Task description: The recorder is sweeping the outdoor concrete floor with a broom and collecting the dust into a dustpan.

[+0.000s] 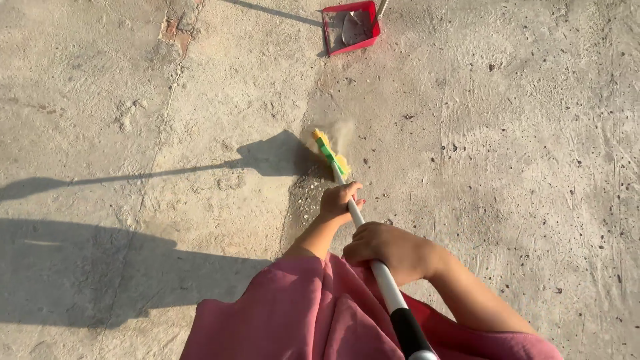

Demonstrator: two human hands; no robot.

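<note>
Sweeping underway: left hand (339, 201) and right hand (387, 248) clenched on broom (331, 157) handle, bristles ahead of grip on concrete floor (507, 133); red dustpan (351, 27) farther ahead.

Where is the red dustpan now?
The red dustpan sits on the concrete floor at the top of the head view, apart from the broom head.
</note>
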